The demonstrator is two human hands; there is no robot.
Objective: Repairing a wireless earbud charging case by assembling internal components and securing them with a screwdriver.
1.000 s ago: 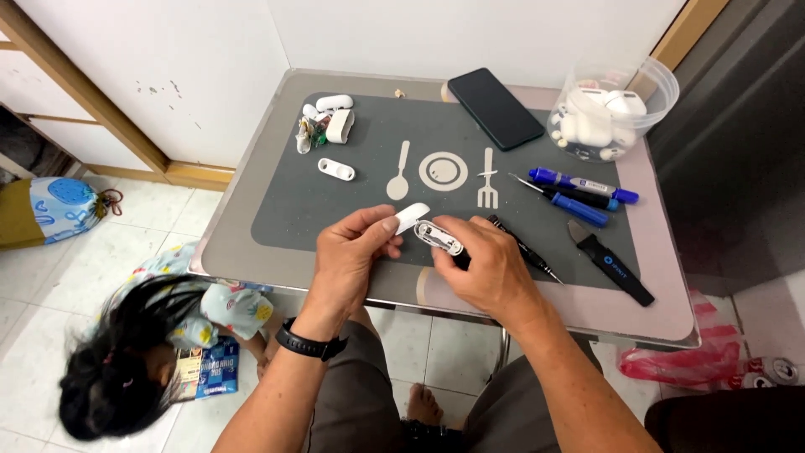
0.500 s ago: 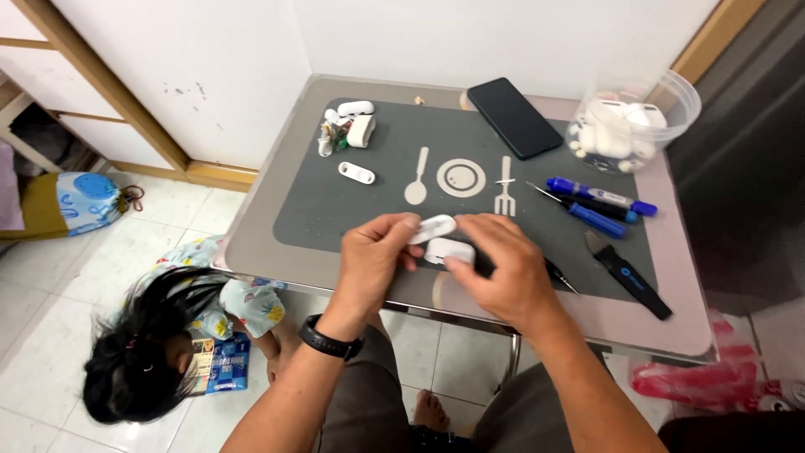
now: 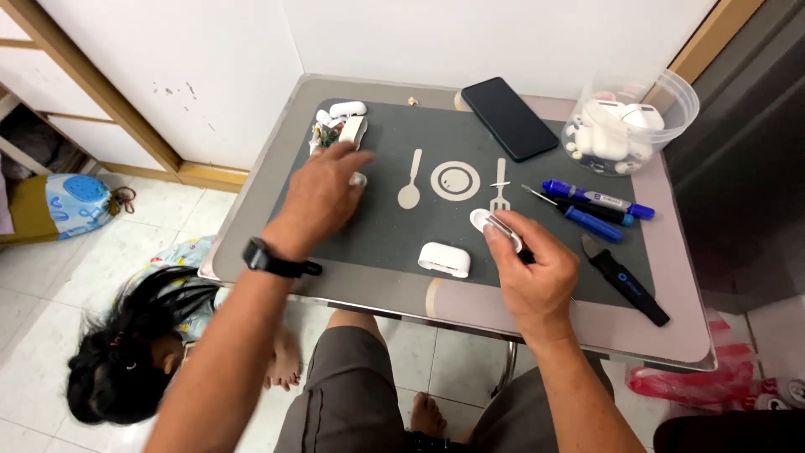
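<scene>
At far left, a blue-and-yellow bag [image 3: 60, 201] lies on the tiled floor, and a person with dark hair [image 3: 126, 356] sits low beside the desk [image 3: 251, 252], face hidden from this angle. On the desk's dark grey mat [image 3: 386, 235], printed with a pale spoon, plate and fork, the left hand [image 3: 323, 197], a black watch [image 3: 272, 260] at its wrist, lies palm down with fingers loosely spread over a small white part [image 3: 358, 179]; whether it grips that part cannot be told, since the palm covers most of it. Just beyond its fingertips sits a cluster of white shell pieces [image 3: 340, 126], their details too small to read. Near the front edge of the mat, between the two hands, a white oblong case half [image 3: 444, 259] rests alone, touched by neither hand. To its right, the right hand [image 3: 532, 268] pinches a small white case piece [image 3: 495, 226] between thumb and fingers, the lower part of it hidden by the fingers. A black phone [image 3: 510, 117] lies face down at the back of the mat. Blue-handled drivers [image 3: 591, 210] lie side by side right of the printed fork, and a black flat tool [image 3: 625, 281] sits nearer the desk's front. At the far right corner, a clear plastic tub [image 3: 629, 122] holds white pieces, heaped and hard to tell apart. A pink bag [image 3: 713, 377] lies on the floor, cut off at the frame's edge.
</scene>
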